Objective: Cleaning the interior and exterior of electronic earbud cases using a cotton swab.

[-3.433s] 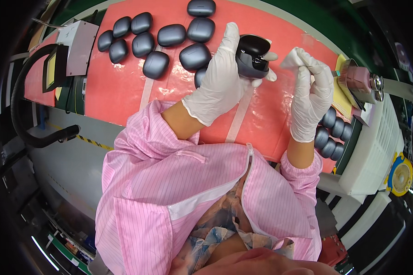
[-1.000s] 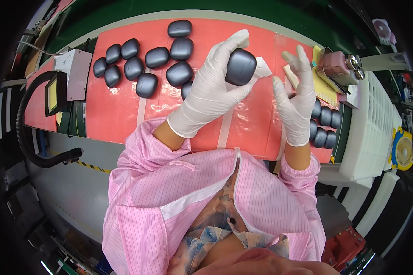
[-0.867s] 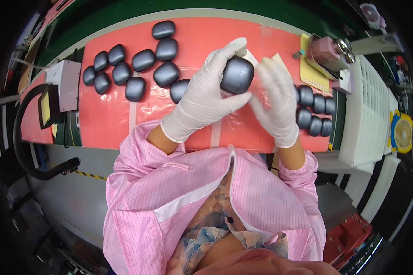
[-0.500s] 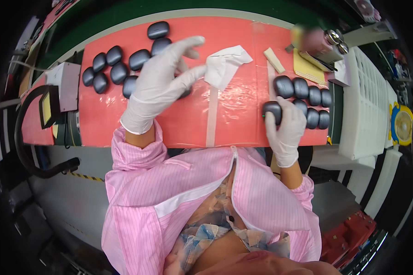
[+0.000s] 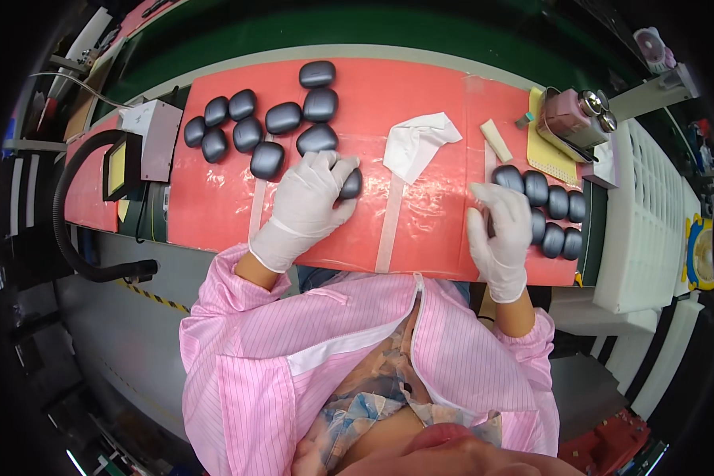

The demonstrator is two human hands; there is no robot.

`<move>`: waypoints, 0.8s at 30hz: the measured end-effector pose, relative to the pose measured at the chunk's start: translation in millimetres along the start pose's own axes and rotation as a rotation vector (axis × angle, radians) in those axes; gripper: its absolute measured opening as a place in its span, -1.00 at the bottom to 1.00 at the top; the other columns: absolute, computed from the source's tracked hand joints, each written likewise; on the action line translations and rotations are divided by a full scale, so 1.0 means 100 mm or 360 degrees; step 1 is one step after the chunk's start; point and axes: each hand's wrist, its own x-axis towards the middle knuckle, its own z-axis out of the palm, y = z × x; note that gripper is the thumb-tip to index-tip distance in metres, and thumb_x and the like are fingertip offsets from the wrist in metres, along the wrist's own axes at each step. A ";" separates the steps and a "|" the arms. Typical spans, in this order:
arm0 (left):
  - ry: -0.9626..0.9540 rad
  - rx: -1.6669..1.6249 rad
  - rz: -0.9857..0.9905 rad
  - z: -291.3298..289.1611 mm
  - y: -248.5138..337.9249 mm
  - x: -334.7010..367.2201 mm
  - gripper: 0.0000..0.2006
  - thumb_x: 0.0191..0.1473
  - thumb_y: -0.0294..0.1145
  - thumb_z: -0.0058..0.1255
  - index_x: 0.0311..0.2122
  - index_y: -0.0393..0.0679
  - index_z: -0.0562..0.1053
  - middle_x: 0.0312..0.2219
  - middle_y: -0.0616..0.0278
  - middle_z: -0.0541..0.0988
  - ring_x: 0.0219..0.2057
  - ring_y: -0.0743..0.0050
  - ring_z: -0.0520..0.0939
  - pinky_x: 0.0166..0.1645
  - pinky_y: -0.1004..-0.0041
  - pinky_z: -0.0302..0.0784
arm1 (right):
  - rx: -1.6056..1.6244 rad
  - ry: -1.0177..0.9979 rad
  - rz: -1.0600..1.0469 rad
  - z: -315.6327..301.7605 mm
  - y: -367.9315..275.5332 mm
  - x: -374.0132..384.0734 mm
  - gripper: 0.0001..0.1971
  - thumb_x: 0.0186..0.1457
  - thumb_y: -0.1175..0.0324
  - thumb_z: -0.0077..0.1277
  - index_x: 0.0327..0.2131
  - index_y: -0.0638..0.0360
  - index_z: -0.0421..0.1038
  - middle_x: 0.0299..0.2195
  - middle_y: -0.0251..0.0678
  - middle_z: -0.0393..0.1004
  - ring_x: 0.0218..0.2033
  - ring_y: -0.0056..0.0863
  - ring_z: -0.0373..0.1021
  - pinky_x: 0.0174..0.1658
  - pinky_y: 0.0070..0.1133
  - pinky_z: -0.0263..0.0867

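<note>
My left hand (image 5: 313,205), in a white glove, has its fingers round a rounded dark grey case (image 5: 352,184) at the left-centre of the mat. Just above those fingers lies another dark grey case (image 5: 317,140), with several more spread to the left and behind. My right hand (image 5: 503,238), gloved too, curls over a dark case (image 5: 490,224) that shows only as a sliver between thumb and fingers. It is beside two short rows of matching cases (image 5: 535,189) at the right end of the mat.
On the red mat (image 5: 428,222) lie a crumpled white cloth (image 5: 420,147) and a pale strip (image 5: 496,141). A pink metal-topped bottle (image 5: 571,115) stands by a yellow pad (image 5: 559,165). White slotted trays (image 5: 635,206) flank the right; a black flexible-arm lamp (image 5: 59,190) is at left.
My left hand has come down from raised, spread fingers onto a case. My right hand now covers most of its case, which was plainly visible before. The whole view has shifted.
</note>
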 end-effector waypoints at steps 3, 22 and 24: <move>-0.0019 -0.0273 0.0131 0.04 -0.01 -0.02 -0.52 -0.20 -0.35 0.17 -0.08 -0.15 0.38 -0.28 0.15 0.43 -0.24 0.24 0.50 -0.15 0.37 0.45 | 0.0388 -0.0387 -0.0107 0.15 -0.18 0.42 -0.60 -0.08 0.47 0.09 -0.08 0.21 0.40 -0.19 -0.15 0.44 -0.14 -0.22 0.36 -0.07 -0.41 0.26; -0.0177 -0.2610 -0.0702 0.13 0.20 0.59 -0.58 -0.10 -0.48 0.25 -0.09 -0.25 0.40 -0.24 0.32 0.52 -0.21 0.63 0.53 -0.12 0.57 0.49 | 0.1221 -0.0027 0.0347 0.45 -0.16 0.86 -0.79 0.20 0.39 -0.15 -0.19 0.28 0.43 -0.24 -0.30 0.46 -0.17 -0.51 0.37 -0.03 -0.57 0.25; -0.0128 -0.2572 -0.0585 0.15 0.11 0.57 -0.65 -0.07 -0.53 0.22 -0.15 -0.31 0.39 -0.28 0.20 0.55 -0.24 0.50 0.59 -0.11 0.51 0.54 | 0.0934 -0.0059 0.0250 0.44 -0.24 0.88 -0.78 0.18 0.39 -0.12 -0.17 0.28 0.42 -0.24 -0.24 0.47 -0.19 -0.45 0.39 -0.04 -0.56 0.26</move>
